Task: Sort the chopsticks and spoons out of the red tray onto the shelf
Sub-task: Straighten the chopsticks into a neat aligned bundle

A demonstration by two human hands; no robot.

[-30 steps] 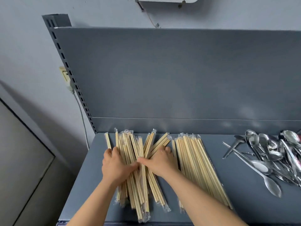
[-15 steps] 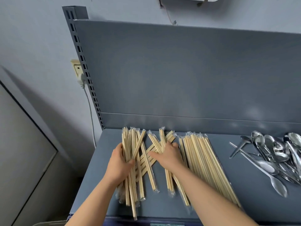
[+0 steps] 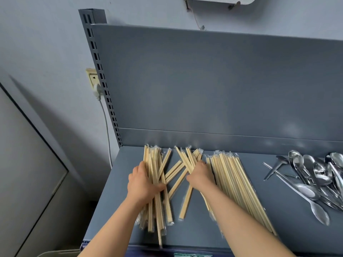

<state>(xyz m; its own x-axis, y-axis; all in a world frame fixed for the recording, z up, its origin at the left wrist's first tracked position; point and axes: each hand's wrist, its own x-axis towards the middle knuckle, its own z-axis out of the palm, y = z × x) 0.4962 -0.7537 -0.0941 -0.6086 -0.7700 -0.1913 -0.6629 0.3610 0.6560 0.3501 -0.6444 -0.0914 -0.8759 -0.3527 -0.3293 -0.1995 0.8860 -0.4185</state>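
My left hand grips a bundle of chopsticks near the shelf's left edge; my right hand's fingers press loosely on crossed ones. Light, stiff and slick in plastic, so I'd clamp mid-length. Spoons lie at the right edge.

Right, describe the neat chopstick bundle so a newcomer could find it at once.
Start at the grey shelf and look between the right hand and the metal spoons. The neat chopstick bundle lies there, wrapped pairs packed side by side and all parallel. The crossed chopsticks to its left lie scattered at angles.
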